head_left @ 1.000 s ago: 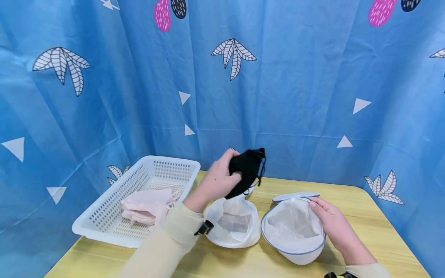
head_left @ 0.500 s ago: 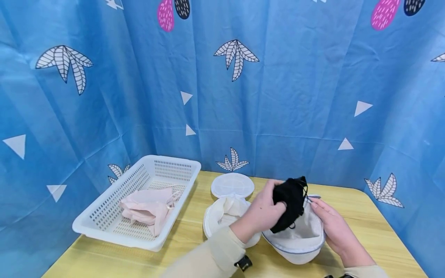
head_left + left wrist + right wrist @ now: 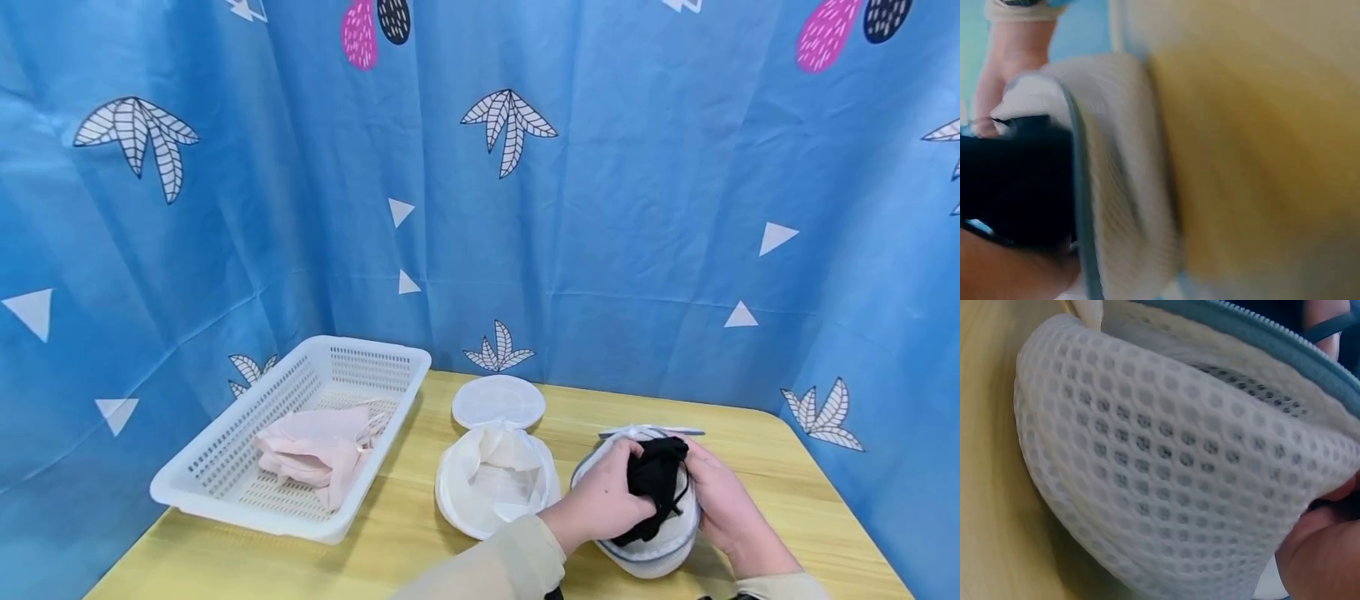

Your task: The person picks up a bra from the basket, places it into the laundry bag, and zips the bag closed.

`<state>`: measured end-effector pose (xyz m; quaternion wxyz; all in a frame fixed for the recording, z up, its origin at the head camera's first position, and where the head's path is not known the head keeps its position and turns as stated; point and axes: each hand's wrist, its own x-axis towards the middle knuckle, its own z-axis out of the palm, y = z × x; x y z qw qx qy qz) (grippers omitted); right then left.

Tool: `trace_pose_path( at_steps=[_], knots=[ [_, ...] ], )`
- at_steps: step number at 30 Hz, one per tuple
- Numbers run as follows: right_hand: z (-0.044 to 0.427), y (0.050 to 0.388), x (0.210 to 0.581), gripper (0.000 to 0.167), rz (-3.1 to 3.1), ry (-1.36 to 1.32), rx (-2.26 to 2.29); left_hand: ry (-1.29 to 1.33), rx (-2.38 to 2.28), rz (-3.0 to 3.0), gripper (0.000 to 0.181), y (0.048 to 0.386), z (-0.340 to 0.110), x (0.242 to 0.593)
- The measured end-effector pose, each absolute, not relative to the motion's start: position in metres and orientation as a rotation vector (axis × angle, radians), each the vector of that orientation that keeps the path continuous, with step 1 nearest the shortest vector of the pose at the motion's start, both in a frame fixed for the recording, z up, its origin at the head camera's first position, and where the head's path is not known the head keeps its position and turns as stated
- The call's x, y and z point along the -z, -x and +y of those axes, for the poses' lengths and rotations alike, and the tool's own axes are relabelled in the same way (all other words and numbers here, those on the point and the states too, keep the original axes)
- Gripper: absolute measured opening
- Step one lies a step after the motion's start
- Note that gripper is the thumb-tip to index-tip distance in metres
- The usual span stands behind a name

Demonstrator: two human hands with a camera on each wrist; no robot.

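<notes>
A bundle of black cloth with thin straps (image 3: 654, 485) sits in the mouth of a white mesh laundry bag (image 3: 651, 568) at the right of the table. My left hand (image 3: 603, 500) grips this cloth, its thumb bent over the near side. Around the bag's right rim my right hand (image 3: 722, 498) holds the mesh, fingers partly hidden behind the edge. In the left wrist view the black cloth (image 3: 1016, 181) lies inside the bag's grey zipper edge (image 3: 1082, 187). Dark patches show through the honeycomb mesh (image 3: 1147, 456) in the right wrist view.
A second white bag (image 3: 450, 492) stands just left, its round lid (image 3: 498, 402) folded back and its mouth open. Farther left, a white plastic basket (image 3: 187, 487) holds pale pink cloth (image 3: 318, 446). A blue patterned curtain (image 3: 645, 208) hangs behind the wooden table (image 3: 405, 508).
My left hand has carried the black cloth rightward from above the second bag and down into the right bag's mouth. My right hand has kept its place at that bag's rim.
</notes>
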<state>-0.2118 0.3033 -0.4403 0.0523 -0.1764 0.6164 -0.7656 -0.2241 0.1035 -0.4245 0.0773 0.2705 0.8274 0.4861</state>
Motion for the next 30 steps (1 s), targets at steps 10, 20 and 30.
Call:
trace_pose_path(
  at_steps=[10,20,30],
  knots=[
    [0.305,0.214,0.439,0.031,2.021,0.257,2.274,-0.849,-0.787,2.687,0.057,0.236,0.119,0.434],
    [0.307,0.212,0.426,0.056,2.203,0.262,2.111,-0.698,-0.184,2.825,0.049,0.239,0.141,0.438],
    [0.306,0.206,0.415,0.037,2.216,0.394,2.157,-0.710,-0.045,2.855,0.054,0.239,0.145,0.433]
  ],
)
